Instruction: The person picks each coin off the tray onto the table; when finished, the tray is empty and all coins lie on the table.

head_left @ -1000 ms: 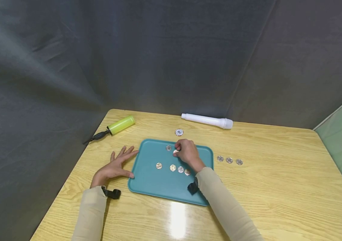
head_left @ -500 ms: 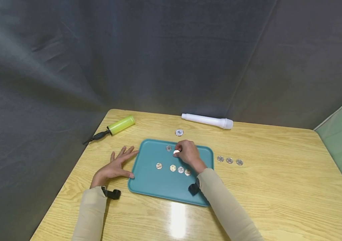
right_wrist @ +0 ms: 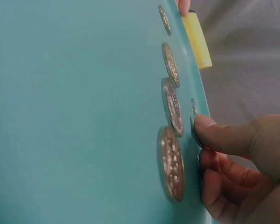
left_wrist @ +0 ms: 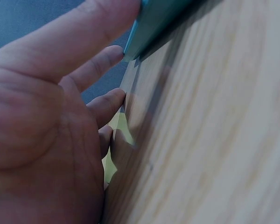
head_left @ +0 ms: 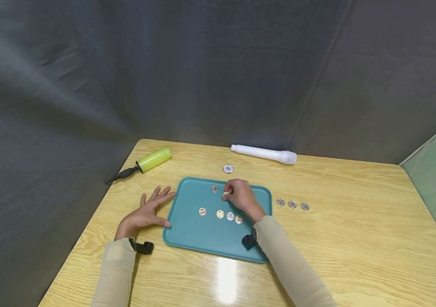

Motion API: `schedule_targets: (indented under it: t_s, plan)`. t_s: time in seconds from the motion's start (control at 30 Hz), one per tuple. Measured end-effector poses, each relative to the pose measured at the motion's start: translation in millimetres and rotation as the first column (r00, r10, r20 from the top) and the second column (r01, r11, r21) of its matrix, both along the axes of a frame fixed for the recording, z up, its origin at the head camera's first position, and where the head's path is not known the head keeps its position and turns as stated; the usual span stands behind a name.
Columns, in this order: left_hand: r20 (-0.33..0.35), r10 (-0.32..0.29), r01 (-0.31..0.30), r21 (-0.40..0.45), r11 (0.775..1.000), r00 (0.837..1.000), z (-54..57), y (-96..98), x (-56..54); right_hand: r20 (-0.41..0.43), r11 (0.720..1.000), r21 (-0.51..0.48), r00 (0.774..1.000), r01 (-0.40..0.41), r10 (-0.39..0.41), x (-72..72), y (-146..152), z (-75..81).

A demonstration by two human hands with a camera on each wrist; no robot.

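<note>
My right hand (head_left: 239, 195) pinches a coin (head_left: 226, 194) between thumb and curled fingers, close over the far part of the teal tray (head_left: 202, 234). Just left of it lies a silvery coin (head_left: 215, 189). Nearer the tray's middle runs a row: a gold coin (head_left: 202, 211) set apart, then another gold coin (head_left: 220, 214), a silver coin (head_left: 230, 216) and a coppery coin (head_left: 238, 219). My left hand (head_left: 146, 213) is spread at the tray's left side, thumb and index finger at the rim. In the right wrist view, my thumb (right_wrist: 224, 135) covers part of the pinched coin.
Three silvery coins, the middle one (head_left: 292, 204) among them, lie on the wooden table right of the tray. Behind the tray are a poker chip (head_left: 228, 169) and a white microphone-shaped stick (head_left: 264, 153). A yellow-green hand pump (head_left: 154, 160) lies back left, before a dark curtain (head_left: 218, 76).
My right hand has shifted slightly right with the coin, whose bright glare half a second ago has faded. The left hand and the other coins stay in place.
</note>
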State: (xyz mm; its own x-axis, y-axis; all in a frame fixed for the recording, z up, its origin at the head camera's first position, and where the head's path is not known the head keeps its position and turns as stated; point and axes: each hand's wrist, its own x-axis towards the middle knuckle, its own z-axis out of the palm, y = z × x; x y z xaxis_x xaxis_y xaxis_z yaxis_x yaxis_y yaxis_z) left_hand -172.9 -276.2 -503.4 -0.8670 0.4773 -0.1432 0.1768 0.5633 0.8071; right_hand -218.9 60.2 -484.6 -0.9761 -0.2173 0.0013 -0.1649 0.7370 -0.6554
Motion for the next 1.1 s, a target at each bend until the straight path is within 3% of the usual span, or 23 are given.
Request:
schedule_targets:
  t_s: [0.27, 0.53, 0.83, 1.1]
  plan:
    - [0.003, -0.002, 0.002, 0.005, 1.000, 1.000, 1.0, 0.0, 0.4, 0.003, 0.997, -0.063, 0.999, -0.044, 0.044, 0.0, 7.7, 0.8]
    - [0.011, 0.001, -0.001, 0.019, 1.000, 1.000, 2.3, 0.5, 1.3, 0.087, 0.972, -0.228, 0.993, -0.061, 0.083, 0.4, 17.9, 2.1]
    - [0.004, 0.001, -0.001, 0.008, 1.000, 1.000, 2.3, 0.8, 1.3, 0.177, 0.937, -0.350, 0.980, -0.025, 0.093, 1.1, 28.5, 3.2]
    - [0.005, 0.000, 0.000, 0.007, 1.000, 1.000, 2.1, 0.7, 1.5, 0.206, 0.919, -0.393, 0.975, 0.008, 0.079, 3.7, 33.7, 11.1]
